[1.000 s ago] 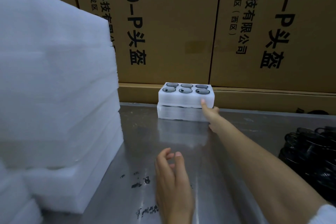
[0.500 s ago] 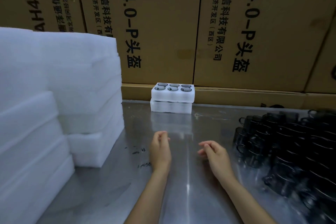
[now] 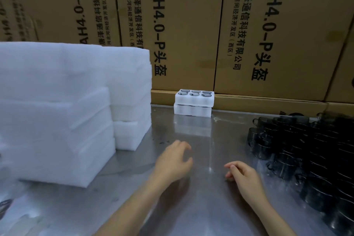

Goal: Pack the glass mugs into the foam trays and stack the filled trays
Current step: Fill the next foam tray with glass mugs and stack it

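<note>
Two filled white foam trays point(image 3: 193, 105) stand stacked at the back of the steel table point(image 3: 201, 207), the top one showing several dark glass mugs in its holes. Many dark glass mugs point(image 3: 310, 151) are crowded together on the table's right side. Tall piles of empty foam trays point(image 3: 63, 113) fill the left. My left hand point(image 3: 173, 161) hovers over the table's middle with loosely curled fingers, holding nothing. My right hand point(image 3: 243, 175) hangs beside it, also loosely curled and empty, a short way left of the mugs.
A wall of brown cardboard boxes point(image 3: 183, 30) with black print closes off the back of the table. A second, shorter foam pile point(image 3: 132, 101) stands behind the front one, close to the stacked trays.
My right hand left the stacked trays at the back and drew back toward me. Both hands now hover near the table's middle; the view widened to show the mugs on the right.
</note>
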Available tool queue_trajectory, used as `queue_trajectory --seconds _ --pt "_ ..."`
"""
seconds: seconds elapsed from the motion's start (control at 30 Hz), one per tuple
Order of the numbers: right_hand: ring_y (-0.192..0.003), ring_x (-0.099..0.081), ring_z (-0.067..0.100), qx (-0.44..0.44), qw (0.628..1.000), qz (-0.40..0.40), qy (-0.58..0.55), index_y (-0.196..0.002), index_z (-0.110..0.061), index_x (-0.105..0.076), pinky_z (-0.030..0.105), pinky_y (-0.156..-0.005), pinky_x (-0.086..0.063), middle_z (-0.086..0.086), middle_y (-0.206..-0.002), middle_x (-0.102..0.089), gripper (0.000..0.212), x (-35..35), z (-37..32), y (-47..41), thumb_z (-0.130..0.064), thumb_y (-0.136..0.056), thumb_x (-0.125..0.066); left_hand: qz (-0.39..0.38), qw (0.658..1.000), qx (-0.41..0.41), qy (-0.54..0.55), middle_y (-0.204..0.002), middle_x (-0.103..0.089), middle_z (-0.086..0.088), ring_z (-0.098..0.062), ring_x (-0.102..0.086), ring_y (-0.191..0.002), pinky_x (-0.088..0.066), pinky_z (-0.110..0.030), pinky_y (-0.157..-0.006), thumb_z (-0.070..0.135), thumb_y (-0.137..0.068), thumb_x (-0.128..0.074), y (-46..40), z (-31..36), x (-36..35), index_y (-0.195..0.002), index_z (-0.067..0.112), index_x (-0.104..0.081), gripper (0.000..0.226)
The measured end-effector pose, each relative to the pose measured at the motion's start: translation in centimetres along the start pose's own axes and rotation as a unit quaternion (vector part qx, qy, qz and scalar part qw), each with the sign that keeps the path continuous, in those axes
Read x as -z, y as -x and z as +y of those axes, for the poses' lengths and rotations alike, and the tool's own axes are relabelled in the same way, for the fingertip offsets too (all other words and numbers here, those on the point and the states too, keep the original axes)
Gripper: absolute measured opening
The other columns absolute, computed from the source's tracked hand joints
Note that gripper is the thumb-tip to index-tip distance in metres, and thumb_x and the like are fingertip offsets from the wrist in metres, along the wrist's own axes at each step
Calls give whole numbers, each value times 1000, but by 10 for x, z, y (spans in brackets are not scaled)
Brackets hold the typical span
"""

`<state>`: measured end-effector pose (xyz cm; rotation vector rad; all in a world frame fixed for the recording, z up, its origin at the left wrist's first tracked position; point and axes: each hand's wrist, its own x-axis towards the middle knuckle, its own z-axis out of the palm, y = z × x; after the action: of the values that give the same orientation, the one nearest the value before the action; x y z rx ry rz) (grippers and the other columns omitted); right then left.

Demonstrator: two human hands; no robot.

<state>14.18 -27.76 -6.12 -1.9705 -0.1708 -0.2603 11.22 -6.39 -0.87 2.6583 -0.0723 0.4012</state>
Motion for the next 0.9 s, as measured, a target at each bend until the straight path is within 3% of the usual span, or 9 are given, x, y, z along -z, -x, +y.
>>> queue_trajectory --seconds 0.1,0.2,0.3,0.4,0.5,0.57,0.7,0.9 --pt "-72 -65 16 0 1000 -14 17 -79 -25 -67 41 -78 -52 -1 -65 -68 26 2 -1 5 -10 -93 -51 136 970 -27 -199 -128 -46 -3 -25 -46 -116 -38 -36 -94 33 -88 -49 -8 9 77 -124 17 -48 40" --pt "-71 -65 16 -3 1000 -17 22 -78 -26 -67 41 -77 -52 -3 -64 -68 27 2 0 7 -11 -94 -51 259 898 17 -356 -144 -34 -10 -30 -32 -131 -24 -46 -106 34 -87 -53 -18 18 157 -129 13 -42 48" --pt "-70 -65 17 4 1000 -15 14 -75 -23 -66 43 -78 -51 -3 -63 -68 28 1 0 8 -8 -93 -52 294 840 108 -443 -153 -19 -18 -39 -16 -140 -12 -57 -111 40 -86 -58 -23 23 220 -140 10 -31 68" --pt "-69 -64 20 5 1000 -15 9 -74 -23 -66 43 -78 -50 0 -61 -67 29 1 -2 7 -5 -92 -52 242 791 221 -517 -155 -13 -22 -47 -13 -140 -10 -61 -111 44 -87 -59 -30 18 260 -147 12 -19 79" --pt "-70 -64 18 7 1000 -15 12 -74 -24 -66 41 -77 -49 0 -62 -67 29 1 -1 8 -6 -92 -52 152 787 304 -515 -148 -29 -22 -45 -26 -136 -11 -60 -111 38 -88 -59 -36 7 273 -147 11 -21 75" --pt "-69 -64 18 10 1000 -13 9 -74 -24 -66 40 -76 -49 -1 -62 -67 29 1 0 8 -5 -92 -52 138 789 316 -509 -138 -40 -18 -39 -41 -128 -18 -55 -111 27 -90 -54 -37 0 271 -140 10 -33 57" --pt "-69 -65 18 15 1000 -12 10 -73 -24 -66 39 -76 -49 -2 -62 -67 30 2 -1 8 -4 -91 -52 180 798 292 -496 -121 -47 -15 -31 -53 -111 -31 -35 -100 17 -86 -54 -36 0 265 -124 10 -47 39" --pt "-68 -65 17 12 1000 -8 8 -72 -23 -66 37 -76 -50 -2 -60 -68 30 2 -4 10 -3 -91 -54 261 821 201 -466 -115 -49 -15 -32 -52 -108 -31 -35 -97 9 -83 -55 -11 57 264 -121 11 -48 38"
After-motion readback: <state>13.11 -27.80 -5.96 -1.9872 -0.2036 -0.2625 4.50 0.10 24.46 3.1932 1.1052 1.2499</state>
